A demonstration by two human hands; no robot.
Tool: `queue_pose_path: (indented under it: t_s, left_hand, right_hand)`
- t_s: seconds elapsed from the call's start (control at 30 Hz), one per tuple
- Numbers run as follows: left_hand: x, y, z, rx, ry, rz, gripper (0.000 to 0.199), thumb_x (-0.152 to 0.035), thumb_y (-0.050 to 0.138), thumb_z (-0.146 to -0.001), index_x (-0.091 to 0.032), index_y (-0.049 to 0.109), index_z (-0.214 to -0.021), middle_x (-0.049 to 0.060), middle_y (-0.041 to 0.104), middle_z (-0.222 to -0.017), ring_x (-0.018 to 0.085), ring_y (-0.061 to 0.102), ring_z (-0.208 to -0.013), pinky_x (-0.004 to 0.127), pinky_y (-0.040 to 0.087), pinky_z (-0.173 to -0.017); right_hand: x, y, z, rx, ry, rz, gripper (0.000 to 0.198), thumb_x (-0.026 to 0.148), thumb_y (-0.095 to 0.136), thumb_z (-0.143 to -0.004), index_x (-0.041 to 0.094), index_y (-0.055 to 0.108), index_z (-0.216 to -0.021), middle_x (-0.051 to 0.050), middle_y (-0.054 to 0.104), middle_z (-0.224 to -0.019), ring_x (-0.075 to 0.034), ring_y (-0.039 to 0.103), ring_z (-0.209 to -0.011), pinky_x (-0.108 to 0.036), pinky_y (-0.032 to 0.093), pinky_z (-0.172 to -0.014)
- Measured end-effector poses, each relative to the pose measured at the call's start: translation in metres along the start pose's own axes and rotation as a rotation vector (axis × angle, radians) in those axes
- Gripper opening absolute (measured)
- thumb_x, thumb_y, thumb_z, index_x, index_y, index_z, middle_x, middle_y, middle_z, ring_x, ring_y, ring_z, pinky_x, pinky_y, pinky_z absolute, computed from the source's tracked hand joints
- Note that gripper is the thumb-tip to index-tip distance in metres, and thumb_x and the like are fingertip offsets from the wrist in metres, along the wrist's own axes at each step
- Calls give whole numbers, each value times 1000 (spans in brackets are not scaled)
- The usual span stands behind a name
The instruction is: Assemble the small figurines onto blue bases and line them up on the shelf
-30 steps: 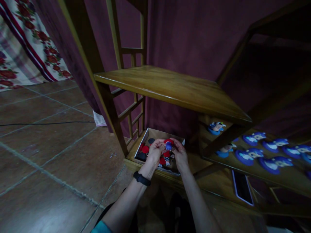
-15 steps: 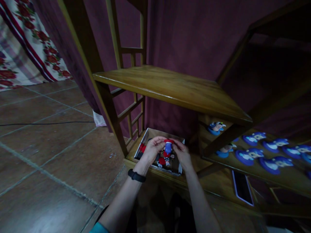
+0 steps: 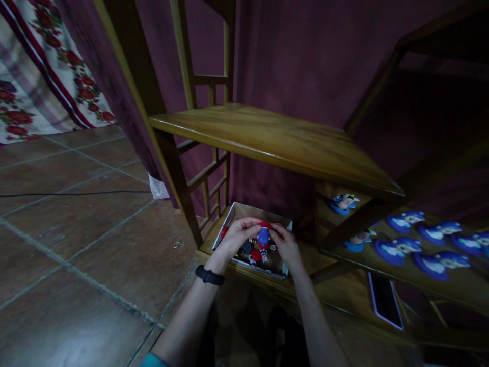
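Observation:
Between the fingertips of my left hand (image 3: pixel 241 235) and my right hand (image 3: pixel 286 244) is a small red and blue figurine (image 3: pixel 263 234), its red end toward the back. Both hands are closed on its sides, just above a shallow white-edged box (image 3: pixel 284 270). Inside the box lie several small figures; a red piece (image 3: pixel 255 255) and a dark round piece (image 3: pixel 247 247) show below the hands. Another red piece (image 3: pixel 224 232) sits by the box's left wall, partly behind my left hand. Fine details of the figurine are too small to make out.
The box rests on the low board of a wooden shelf, under an upper board (image 3: pixel 260 135). On the right stand several blue-based figurines (image 3: pixel 401 250). A phone (image 3: pixel 385 300) lies at the lower right. Tiled floor (image 3: pixel 95 239) spreads to the left.
The figurine has tilted slightly between my fingers, showing its red end differently. Both hands stay over the box. The whole view has shifted a little.

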State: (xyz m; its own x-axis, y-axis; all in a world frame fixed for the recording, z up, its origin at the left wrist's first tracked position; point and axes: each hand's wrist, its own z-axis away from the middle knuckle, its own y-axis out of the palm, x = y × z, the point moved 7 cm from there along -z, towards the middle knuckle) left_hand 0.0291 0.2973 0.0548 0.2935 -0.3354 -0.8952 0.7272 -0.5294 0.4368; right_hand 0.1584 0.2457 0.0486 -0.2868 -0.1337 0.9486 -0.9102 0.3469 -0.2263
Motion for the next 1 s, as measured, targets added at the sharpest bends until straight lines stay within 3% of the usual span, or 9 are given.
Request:
queue_pose_path:
  t_s: [0.17,0.3,0.67,0.83,1.0]
  left_hand:
    - [4,-11,-5,-60,-1,-42,26,-28,70,-63,-11,67,-84,8,67,-76,12,60,-61,20,46,-57]
    - [11,-17,-10,-96,-15,-73,27,-30,69,-63,-11,67,-83,8,67,-73,12,59,-58,20,45,-54]
    - [11,-10,-6,17,-50,-96,30,-30,67,-67,-10,66,-90,10,68,-80,14,61,-63,23,48,-60]
    - [11,-8,-5,45,-63,-109,29,-26,65,-67,-10,66,-90,9,68,-77,12,61,-61,23,48,-58]
    - [21,-8,-9,-19,-113,-58,21,-19,66,-65,-10,66,-84,8,67,-73,10,59,-57,20,47,-55]
  right_hand:
    - [-6,6,0,24,55,-39,26,40,52,-76,23,65,-90,-2,64,-96,-19,58,-92,-31,47,-83]
    - [-21,13,2,62,202,-129,32,46,53,-73,25,62,-95,-1,65,-89,-18,63,-74,-31,52,-68]
    - [-21,17,8,77,340,-345,33,48,61,-68,21,63,-87,-1,68,-77,-16,63,-56,-28,51,-55]
    - [-21,21,11,135,400,-476,27,41,66,-66,18,64,-81,-1,67,-74,-13,61,-55,-26,52,-56]
    - [-30,21,13,56,492,-592,22,32,69,-62,17,63,-77,1,65,-63,-11,58,-51,-23,52,-50]
